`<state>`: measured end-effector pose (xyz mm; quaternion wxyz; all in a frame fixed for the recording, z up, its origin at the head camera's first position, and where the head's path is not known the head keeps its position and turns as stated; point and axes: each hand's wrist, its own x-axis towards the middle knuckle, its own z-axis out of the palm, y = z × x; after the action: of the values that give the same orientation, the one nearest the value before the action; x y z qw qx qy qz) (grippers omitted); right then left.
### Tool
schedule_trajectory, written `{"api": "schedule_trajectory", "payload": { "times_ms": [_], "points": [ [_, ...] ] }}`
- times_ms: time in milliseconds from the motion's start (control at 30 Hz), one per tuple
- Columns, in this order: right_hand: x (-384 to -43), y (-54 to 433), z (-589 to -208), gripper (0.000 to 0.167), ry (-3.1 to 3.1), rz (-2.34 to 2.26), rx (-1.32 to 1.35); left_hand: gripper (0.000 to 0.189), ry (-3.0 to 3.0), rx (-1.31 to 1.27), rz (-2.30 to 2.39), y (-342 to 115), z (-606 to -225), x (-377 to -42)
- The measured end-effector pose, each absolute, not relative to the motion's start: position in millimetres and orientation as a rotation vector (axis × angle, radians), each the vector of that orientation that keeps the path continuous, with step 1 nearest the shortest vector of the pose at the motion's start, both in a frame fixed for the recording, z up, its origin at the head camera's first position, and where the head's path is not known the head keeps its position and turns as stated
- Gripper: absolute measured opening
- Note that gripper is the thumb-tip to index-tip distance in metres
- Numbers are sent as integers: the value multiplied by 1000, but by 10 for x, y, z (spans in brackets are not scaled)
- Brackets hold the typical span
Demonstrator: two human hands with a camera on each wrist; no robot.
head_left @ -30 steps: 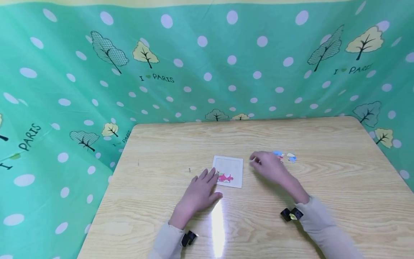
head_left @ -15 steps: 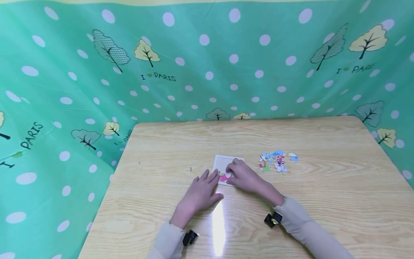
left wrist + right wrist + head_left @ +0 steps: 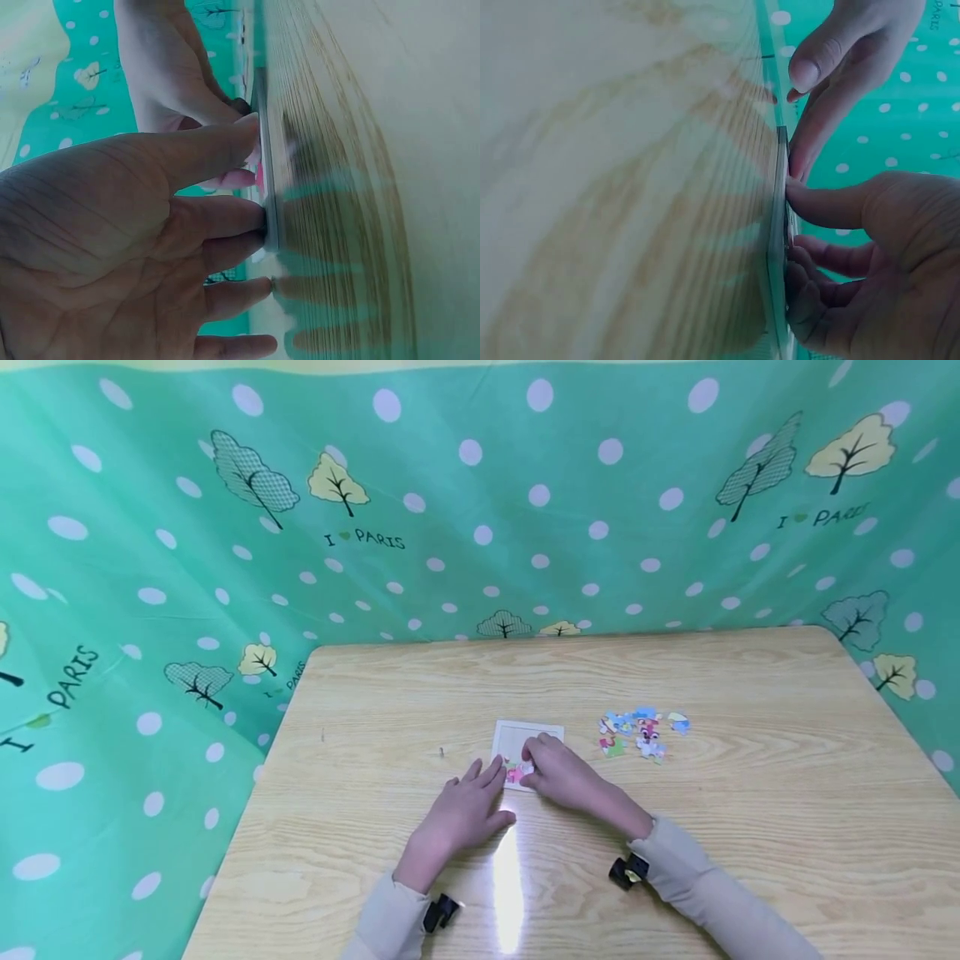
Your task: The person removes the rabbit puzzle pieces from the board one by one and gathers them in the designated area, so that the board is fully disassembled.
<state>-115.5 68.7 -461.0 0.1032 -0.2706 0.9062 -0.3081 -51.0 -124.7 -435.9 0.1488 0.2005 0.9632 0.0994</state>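
A small white square puzzle tray (image 3: 517, 724) lies mid-table, with pink puzzle pieces (image 3: 513, 773) along its near side. My left hand (image 3: 459, 814) rests beside it, fingers fairly straight, the fingertips at the tray's left edge. Over the tray's near right part, my right hand (image 3: 564, 774) is bent, thumb and fingers pinching a puzzle piece mostly hidden beneath them. The right wrist view shows the thumb and curled fingers of the right hand (image 3: 870, 262) low at the thin tray (image 3: 777, 247). Seen from the left wrist, the left fingertips (image 3: 251, 217) meet the tray's edge.
Several loose puzzle pieces (image 3: 647, 745) in blue, pink, white and green lie to the right of the tray. A tiny dark bit (image 3: 442, 752) sits left of it. A green dotted curtain (image 3: 480, 510) hangs behind the wooden table (image 3: 390, 693).
My right hand has moved left from beside the loose pieces to over the tray, uncovering that pile. Over the last half second it has shifted only slightly. My left hand stays in place.
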Motion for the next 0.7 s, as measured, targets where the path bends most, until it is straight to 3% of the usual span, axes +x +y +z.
{"api": "schedule_trajectory", "payload": {
  "times_ms": [400, 700],
  "points": [
    [-1175, 713, -4516, 22, 2583, -988, -670, 71, 2760, 542, 270, -1230, -4351, -511],
    [-1346, 1318, -4355, 12, 2559, -1096, -577, 65, 2758, 565, 347, -1214, -4334, -504]
  ]
}}
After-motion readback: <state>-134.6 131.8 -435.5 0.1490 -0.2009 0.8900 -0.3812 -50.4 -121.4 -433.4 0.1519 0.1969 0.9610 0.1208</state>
